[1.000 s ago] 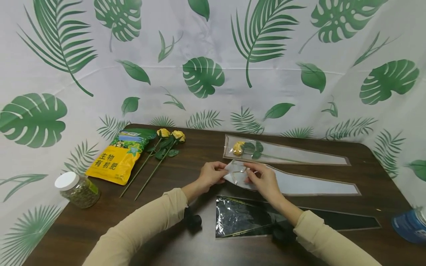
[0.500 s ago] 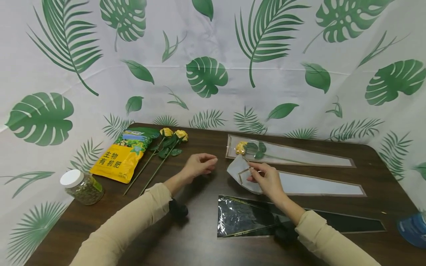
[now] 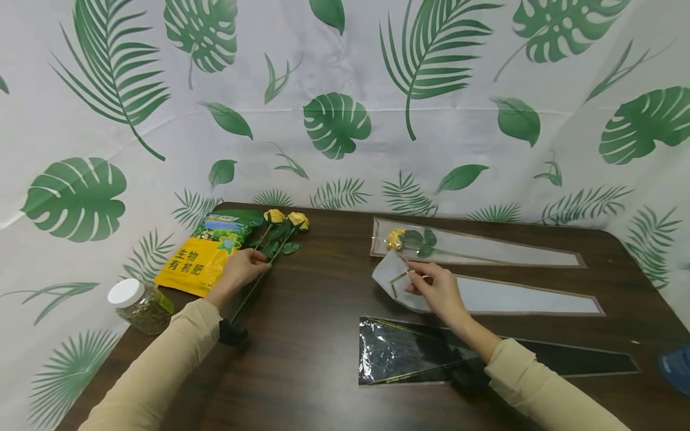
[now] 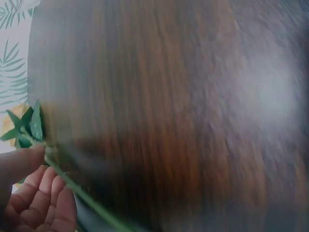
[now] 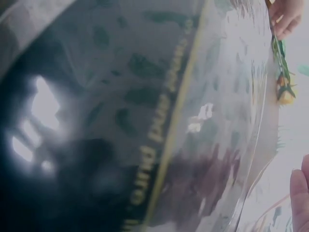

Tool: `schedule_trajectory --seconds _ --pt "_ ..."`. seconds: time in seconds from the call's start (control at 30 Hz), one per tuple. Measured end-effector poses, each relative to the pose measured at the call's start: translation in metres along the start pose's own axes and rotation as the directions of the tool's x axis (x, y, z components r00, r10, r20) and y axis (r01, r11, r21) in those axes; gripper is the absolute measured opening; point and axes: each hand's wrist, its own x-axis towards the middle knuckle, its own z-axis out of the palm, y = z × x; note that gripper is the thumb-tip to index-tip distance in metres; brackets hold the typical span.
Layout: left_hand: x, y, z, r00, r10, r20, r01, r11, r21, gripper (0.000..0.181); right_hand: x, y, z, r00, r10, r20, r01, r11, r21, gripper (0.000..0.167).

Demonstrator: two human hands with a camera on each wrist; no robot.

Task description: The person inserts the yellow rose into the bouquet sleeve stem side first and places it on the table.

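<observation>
My left hand is at the stem of the nearer yellow rose, its thumb and fingers pinching it below the leaves. In the left wrist view the green stem runs past the thumb. Another yellow rose lies just beyond, partly hidden by the hand. My right hand pinches the lifted wide end of a white tapered flower sleeve, holding its mouth up. The sleeve's narrow end lies on the table.
Behind lies a clear-fronted sleeve with a yellow rose inside; in front, a black sleeve. At left are a yellow fertilizer bag and a white-lidded jar. A blue container stands at the right edge.
My left hand has left the white sleeve's mouth and moved left to the rose stem. My right hand keeps its pinch on the sleeve, whose wide end now stands raised.
</observation>
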Motion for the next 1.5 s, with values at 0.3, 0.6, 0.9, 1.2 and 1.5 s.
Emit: schedule_trajectory --seconds 0.3,0.6,0.9,1.2,1.5 --pt "0.009 0.013 0.015 0.989 -0.044 0.139 0.07 0.981 -0.183 0.029 0.001 0.0 0.002 1.0 -0.008 -0.004 0.008 1.0 0.0 0.027" --pt "0.007 0.056 0.028 0.955 0.066 0.29 0.166 0.692 -0.703 0.047 0.001 -0.01 0.001 1.0 -0.021 0.002 0.022 0.999 -0.03 0.026" --pt "0.003 0.139 0.036 0.998 -0.057 0.016 0.024 0.143 -0.989 0.023 -0.006 -0.037 0.002 0.999 -0.043 -0.01 0.042 0.995 -0.096 0.024" --pt "0.002 0.167 0.069 0.962 -0.131 -0.239 -0.216 0.168 -0.962 0.027 -0.008 -0.039 0.005 0.999 -0.039 -0.026 0.036 0.994 -0.102 0.023" --pt "-0.006 0.163 0.095 0.959 -0.03 -0.282 -0.26 0.302 -0.917 0.026 0.001 -0.01 0.007 0.997 -0.077 -0.023 0.074 0.992 -0.106 0.024"
